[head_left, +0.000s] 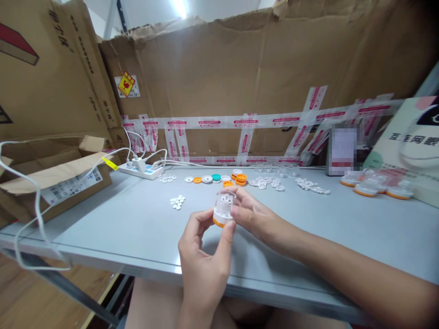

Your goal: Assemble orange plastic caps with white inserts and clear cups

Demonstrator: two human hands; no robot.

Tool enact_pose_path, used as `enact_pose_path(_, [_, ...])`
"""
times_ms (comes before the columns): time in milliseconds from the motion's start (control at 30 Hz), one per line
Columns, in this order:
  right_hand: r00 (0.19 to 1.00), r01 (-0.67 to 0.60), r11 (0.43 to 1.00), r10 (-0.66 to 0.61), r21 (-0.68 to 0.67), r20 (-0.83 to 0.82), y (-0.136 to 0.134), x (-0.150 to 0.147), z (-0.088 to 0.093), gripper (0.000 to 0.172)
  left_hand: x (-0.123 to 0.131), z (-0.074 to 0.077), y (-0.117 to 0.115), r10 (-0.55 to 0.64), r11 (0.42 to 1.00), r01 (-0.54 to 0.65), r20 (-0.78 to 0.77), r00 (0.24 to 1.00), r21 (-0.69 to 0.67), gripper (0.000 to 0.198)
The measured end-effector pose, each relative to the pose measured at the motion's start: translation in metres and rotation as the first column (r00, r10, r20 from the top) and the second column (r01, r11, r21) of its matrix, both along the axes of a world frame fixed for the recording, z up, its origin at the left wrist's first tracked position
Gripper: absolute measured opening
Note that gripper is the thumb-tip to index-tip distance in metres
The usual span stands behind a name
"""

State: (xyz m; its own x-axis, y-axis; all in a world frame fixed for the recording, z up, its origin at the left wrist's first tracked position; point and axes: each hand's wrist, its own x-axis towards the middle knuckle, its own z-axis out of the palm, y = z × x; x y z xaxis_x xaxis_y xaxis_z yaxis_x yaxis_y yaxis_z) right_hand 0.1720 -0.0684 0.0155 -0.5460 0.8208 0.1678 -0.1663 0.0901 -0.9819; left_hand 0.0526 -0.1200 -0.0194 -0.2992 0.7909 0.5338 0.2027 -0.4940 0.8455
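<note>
Between both hands, above the front part of the table, I hold a small clear plastic cup (224, 205) on a white base with an orange bottom ring. White parts show inside its clear wall. My left hand (206, 251) pinches the base between thumb and fingers from the left and below. My right hand (252, 210) closes round the clear upper part from the right. Behind the hands lie orange, white and green round caps (216, 177) in a row. A group of small white discs (177, 202) lies to the left.
White lattice-like parts (267, 183) and finished-looking clear cups with orange bottoms (368, 185) stand to the right. At the back left are a power strip (142, 171) with cables and an open carton (55, 178). Large cardboard (212, 73) walls the rear.
</note>
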Motion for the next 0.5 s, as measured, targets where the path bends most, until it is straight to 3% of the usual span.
enact_pose_path(100, [1.0,-0.01,1.0,0.01,-0.009,0.028,-0.0006,0.0005,0.0034,0.037,0.0003,0.0008,0.0004,-0.009,1.0,0.008,-0.004,1.0,-0.016,0.015])
enact_pose_path(233, [0.986,0.095,0.994,-0.101,0.053,0.132,0.0,0.0014,0.0056,0.038,0.0,0.001,-0.0001,-0.014,1.0,0.014,-0.013,1.0,-0.014,0.015])
enact_pose_path(433, [0.991,-0.047,0.998,0.043,0.031,0.125,0.0038,0.0049,0.0061,0.03,0.0006,-0.0015,-0.0002,0.003,1.0,-0.003,-0.023,1.0,-0.006,0.017])
enact_pose_path(500, [0.989,-0.043,0.999,0.04,0.021,0.139,0.0044,0.0045,0.0057,0.028,0.0012,-0.0028,0.0006,0.019,1.0,-0.019,-0.05,0.999,0.001,0.017])
